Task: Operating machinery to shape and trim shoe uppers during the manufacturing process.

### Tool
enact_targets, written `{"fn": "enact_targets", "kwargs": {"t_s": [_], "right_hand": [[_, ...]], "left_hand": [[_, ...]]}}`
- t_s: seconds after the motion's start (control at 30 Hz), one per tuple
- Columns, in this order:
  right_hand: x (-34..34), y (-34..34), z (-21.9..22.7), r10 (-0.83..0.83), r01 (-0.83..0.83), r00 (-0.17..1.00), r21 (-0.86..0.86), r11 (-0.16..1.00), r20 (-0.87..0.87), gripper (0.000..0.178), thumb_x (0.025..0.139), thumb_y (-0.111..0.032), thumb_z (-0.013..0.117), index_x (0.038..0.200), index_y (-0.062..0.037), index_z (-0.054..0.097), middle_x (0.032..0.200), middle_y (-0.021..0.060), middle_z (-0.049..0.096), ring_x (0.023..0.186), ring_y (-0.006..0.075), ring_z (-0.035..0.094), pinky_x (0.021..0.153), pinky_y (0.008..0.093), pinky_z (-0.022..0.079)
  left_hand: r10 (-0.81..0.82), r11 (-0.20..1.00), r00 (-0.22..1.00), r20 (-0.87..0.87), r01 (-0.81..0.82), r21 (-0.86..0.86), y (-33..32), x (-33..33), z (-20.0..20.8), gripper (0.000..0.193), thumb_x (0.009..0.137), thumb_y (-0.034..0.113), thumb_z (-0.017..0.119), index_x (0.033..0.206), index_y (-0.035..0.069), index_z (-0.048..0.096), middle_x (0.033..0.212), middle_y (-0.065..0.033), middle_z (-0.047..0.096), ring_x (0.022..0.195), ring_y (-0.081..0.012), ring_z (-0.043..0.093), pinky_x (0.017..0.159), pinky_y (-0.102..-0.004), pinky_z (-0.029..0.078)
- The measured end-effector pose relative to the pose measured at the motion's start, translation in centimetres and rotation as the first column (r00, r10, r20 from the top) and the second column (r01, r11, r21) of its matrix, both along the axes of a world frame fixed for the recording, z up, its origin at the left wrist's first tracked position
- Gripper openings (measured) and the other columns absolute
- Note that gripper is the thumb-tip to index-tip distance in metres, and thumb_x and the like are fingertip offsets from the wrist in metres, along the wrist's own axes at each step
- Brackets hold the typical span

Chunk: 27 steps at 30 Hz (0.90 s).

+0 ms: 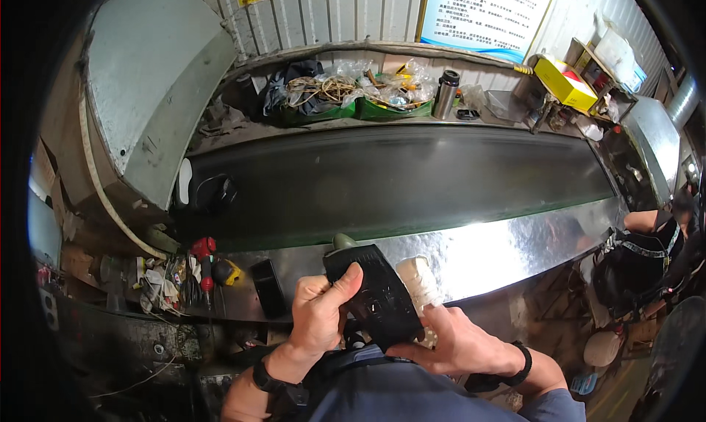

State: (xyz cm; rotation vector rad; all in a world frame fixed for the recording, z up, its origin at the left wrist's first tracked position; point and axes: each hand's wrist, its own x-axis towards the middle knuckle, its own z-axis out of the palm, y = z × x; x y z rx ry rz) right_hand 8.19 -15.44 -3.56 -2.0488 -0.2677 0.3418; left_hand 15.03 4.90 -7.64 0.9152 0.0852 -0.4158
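Observation:
A black, flexible piece [380,297], perhaps part of a shoe, hangs in front of my body; a rounded olive-green end [343,241] shows at its top. My left hand [318,311] is closed on its left side, thumb laid over the face and fingers hidden behind. My right hand [460,341] pinches its lower right end. Behind its right edge shows an off-white piece [418,278], whose kind I cannot make out; the right fingers touch it. Dark bands circle both wrists.
A dark conveyor belt [412,172] runs across, bordered by a shiny metal ledge [485,249]. On the ledge lie a phone [268,288] and a red tool [205,264]. A black shoe [215,194] and white sole [184,182] sit left. Another person's arm [641,220] shows right.

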Motion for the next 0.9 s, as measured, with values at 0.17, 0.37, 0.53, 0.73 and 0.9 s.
{"fn": "enact_targets", "kwargs": {"t_s": [0.17,0.37,0.53,0.73,0.9], "right_hand": [[-1.0,-0.1,0.0,0.039,-0.043,0.987,0.026,0.999,0.153,0.042,0.080,-0.023,0.090,0.083,0.0043,0.058,0.065,0.0177,0.065,0.057,0.0329,0.068,0.048,0.0378,0.046],[1.4,-1.3,-2.8,-0.022,0.016,0.998,-0.095,0.995,-0.060,0.056,0.087,-0.023,0.083,0.119,0.0087,0.049,0.083,0.0250,0.071,0.077,0.0436,0.071,0.064,0.0441,0.055],[2.4,0.3,-7.1,-0.049,0.058,0.987,-0.055,0.997,0.154,0.070,0.090,-0.021,0.080,0.139,0.0075,0.039,0.102,0.0219,0.073,0.096,0.0374,0.073,0.078,0.0387,0.056],[2.8,3.0,-7.1,-0.274,0.382,0.923,0.710,0.592,-0.268,0.077,0.096,-0.004,0.070,0.158,-0.0048,0.024,0.132,0.0105,0.061,0.116,0.0118,0.060,0.097,0.0277,0.051],[2.2,-0.3,-9.5,-0.286,0.351,0.926,0.840,0.414,-0.245,0.074,0.092,-0.004,0.075,0.153,-0.0015,0.033,0.137,0.0110,0.059,0.123,0.0194,0.060,0.105,0.0364,0.050]], "left_hand": [[0.034,0.998,0.999,0.010,-0.034,0.044,0.0,-0.9,1.6,0.035,0.102,0.009,0.064,0.068,0.000,0.068,0.077,-0.0040,0.068,0.068,-0.0073,0.063,0.057,-0.0248,0.051],[0.015,0.999,0.973,-0.232,-0.023,-0.031,-1.5,-0.5,0.6,0.026,0.103,0.017,0.062,0.086,0.002,0.074,0.086,-0.0070,0.073,0.078,-0.0108,0.068,0.066,-0.0239,0.054],[0.287,0.950,0.956,0.055,-0.292,0.108,-3.7,1.1,-1.7,0.035,0.104,0.023,0.064,0.074,0.004,0.068,0.075,0.0025,0.069,0.063,-0.0057,0.060,0.056,-0.0244,0.046],[0.112,0.795,0.615,0.780,-0.527,0.301,-4.0,1.7,-4.1,0.049,0.106,0.019,0.056,0.061,0.002,0.048,0.054,-0.0026,0.044,0.050,-0.0087,0.037,0.048,-0.0303,0.028],[0.328,0.841,0.857,0.397,-0.456,0.291,-0.7,3.4,-5.4,0.023,0.104,0.024,0.059,0.111,0.002,0.063,0.098,-0.0031,0.066,0.087,-0.0095,0.059,0.080,-0.0258,0.046]]}}
